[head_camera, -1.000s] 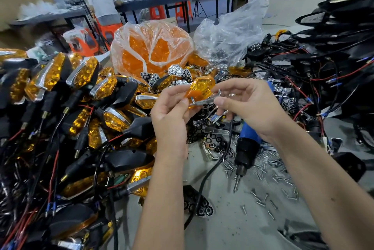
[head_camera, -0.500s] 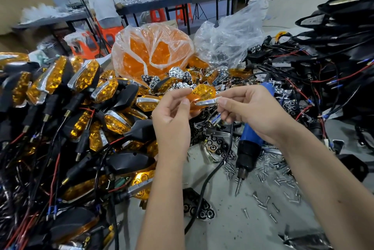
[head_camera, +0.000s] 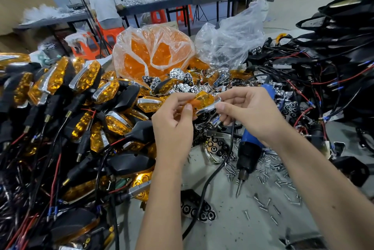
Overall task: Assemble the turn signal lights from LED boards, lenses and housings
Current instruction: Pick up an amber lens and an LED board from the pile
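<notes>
Between my two hands I hold one amber lens (head_camera: 204,99) with a chrome trim strip (head_camera: 206,109) along its lower edge. My left hand (head_camera: 174,122) pinches the lens at its left end with thumb and fingers. My right hand (head_camera: 249,112) pinches the chrome strip at the lens's right end. Below them a blue electric screwdriver (head_camera: 251,148) lies on the table, tip toward me. Silver reflector pieces (head_camera: 182,79) lie heaped just beyond my hands.
Finished amber-and-black turn signals (head_camera: 87,112) with wires fill the left. A plastic bag of amber lenses (head_camera: 153,53) stands behind, next to a clear bag (head_camera: 230,37). Black housings with wires (head_camera: 334,63) are piled at right. Loose screws (head_camera: 269,181) scatter on the table (head_camera: 238,227). A person (head_camera: 105,7) works at a far bench.
The lens and chrome strip have turned in my fingers, from tilted up to lying more level, and the strip now sits against the lens's lower edge. Both hands stayed at about the same place.
</notes>
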Motion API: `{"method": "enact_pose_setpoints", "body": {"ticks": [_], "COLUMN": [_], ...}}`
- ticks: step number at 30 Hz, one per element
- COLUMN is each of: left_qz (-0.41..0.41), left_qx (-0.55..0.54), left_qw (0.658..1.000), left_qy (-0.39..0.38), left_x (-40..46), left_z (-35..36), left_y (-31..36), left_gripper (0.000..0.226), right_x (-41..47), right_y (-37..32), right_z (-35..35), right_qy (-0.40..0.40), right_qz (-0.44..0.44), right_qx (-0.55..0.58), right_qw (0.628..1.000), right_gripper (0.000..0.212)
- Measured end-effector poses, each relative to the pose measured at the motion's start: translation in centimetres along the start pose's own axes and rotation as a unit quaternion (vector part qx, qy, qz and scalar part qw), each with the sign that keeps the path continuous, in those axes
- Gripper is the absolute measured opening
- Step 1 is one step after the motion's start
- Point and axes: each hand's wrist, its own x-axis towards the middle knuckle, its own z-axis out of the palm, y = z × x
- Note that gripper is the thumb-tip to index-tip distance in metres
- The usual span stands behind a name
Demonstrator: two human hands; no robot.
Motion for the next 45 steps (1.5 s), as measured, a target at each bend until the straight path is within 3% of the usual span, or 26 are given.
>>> {"method": "enact_pose_setpoints", "body": {"ticks": [10,21,25,35,40,45], "left_qz": [0.038,0.016,0.002,-0.046,-0.029,-0.028], "left_qx": [0.071,0.047,0.022,-0.036,-0.061,-0.038], "left_qw": [0.997,0.998,1.0,0.998,0.998,0.999], "left_qy": [-0.003,0.046,0.022,0.013,-0.004,-0.011], "left_x": [0.0,-0.3,-0.2,0.1,0.0,0.1], "left_z": [-0.2,0.6,0.3,-0.3,-0.2,-0.2], "left_y": [-0.4,0.2,0.0,0.1,0.4,0.3], "left_gripper": [0.026,0.026,0.027,0.031,0.01,0.027], "right_x": [0.1,0.0,0.0,-0.1,-0.1,-0.2], "right_y": [-0.1,-1.0,-1.2,-0.8,-0.9,-0.5], "right_z": [-0.1,-0.1,-0.2,0.3,0.1,0.3], "right_qy": [-0.02,-0.006,-0.007,-0.012,-0.016,0.012], "right_qz": [0.051,0.087,0.102,0.077,0.078,0.053], "right_qx": [-0.005,0.023,0.029,-0.006,-0.006,-0.028], "right_qw": [0.998,0.996,0.994,0.997,0.997,0.998], "right_gripper": [0.008,0.017,0.019,0.014,0.015,0.021]}}
